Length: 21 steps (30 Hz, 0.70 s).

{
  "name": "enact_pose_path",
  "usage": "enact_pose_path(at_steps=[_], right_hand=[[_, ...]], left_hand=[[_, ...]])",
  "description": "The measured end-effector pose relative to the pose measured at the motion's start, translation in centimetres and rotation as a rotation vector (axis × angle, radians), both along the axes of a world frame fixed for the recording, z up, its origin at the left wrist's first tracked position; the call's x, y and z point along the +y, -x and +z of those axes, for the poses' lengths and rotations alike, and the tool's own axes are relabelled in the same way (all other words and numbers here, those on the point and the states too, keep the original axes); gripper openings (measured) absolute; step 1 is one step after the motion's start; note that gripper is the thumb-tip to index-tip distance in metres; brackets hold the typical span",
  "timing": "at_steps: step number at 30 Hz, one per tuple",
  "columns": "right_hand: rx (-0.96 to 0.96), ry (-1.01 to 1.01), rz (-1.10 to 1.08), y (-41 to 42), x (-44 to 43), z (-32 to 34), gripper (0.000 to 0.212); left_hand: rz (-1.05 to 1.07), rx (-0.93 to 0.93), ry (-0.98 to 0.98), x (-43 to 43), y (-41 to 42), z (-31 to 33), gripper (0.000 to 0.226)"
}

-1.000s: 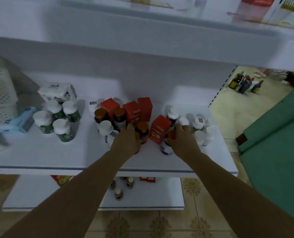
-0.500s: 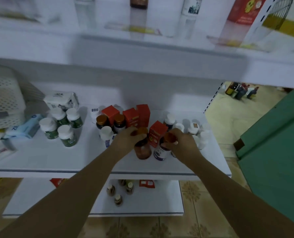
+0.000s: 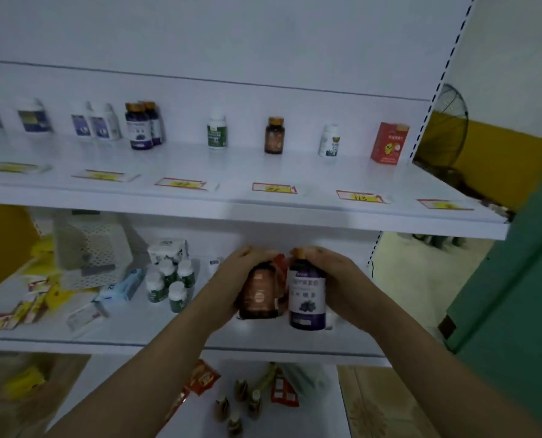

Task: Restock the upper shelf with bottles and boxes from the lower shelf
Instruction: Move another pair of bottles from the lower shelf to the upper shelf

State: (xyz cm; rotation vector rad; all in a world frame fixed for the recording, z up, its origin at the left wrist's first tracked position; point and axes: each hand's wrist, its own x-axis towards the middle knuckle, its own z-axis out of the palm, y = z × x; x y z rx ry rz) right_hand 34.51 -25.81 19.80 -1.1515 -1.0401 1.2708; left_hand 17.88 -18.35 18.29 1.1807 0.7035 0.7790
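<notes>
Both arms reach in from the bottom edge. Left hand [image 3: 231, 279] grips an amber bottle [image 3: 258, 295], fingers curled over its top and side. Right hand [image 3: 342, 286] grips a purple-label bottle [image 3: 307, 295], fingers wrapped round the neck and gold cap. The two bottles sit side by side, nearly touching, upright, over the front part of the lower shelf [image 3: 105, 339] and under the front lip of the upper shelf [image 3: 231, 200]. Cannot tell if their bases touch the board. A red carton [image 3: 280, 267] peeks between the bottles, mostly hidden.

Below the hands, the bottom shelf [image 3: 320, 406] carries a few small brown bottles [image 3: 234, 409] and red packets [image 3: 204, 377].

Left on the lower shelf: a cluster of green-label bottles [image 3: 168, 286] with white caps, behind them a white wrapped pack [image 3: 168, 249], then a white perforated basket [image 3: 89, 248] and blurred boxes near it.

Upper shelf, items spaced in a row well apart: red box [image 3: 389, 143] at the far right, white bottle [image 3: 329, 140], brown bottle [image 3: 274, 135], green-label white bottle [image 3: 217, 131], a pair of dark bottles [image 3: 143, 126], more white bottles left of those, blurred. Price tags [image 3: 274, 188] lie along its front.

Far right, past the rack, a fan [image 3: 446, 121] stands against a yellow-and-white wall.
</notes>
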Motion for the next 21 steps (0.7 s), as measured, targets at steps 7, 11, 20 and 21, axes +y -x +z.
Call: enact_pose_path(at_steps=[7,11,20,21], right_hand=[[0.201,-0.134,-0.074,2.5,-2.2,8.9,0.029],[0.031,-0.19,-0.207,3.0,-2.0,11.3,0.035],[-0.034,-0.232,-0.258,2.3,-2.1,12.8,0.035],[-0.03,-0.237,-0.259,2.2,-2.0,12.9,0.035]], left_hand=[[-0.071,-0.164,-0.096,-3.0,0.9,9.2,0.02],[-0.067,-0.118,-0.207,-3.2,0.3,11.7,0.025],[-0.061,-0.131,-0.26,-3.4,-0.3,13.5,0.025],[-0.062,-0.128,-0.266,-3.3,-0.3,13.6,0.025]])
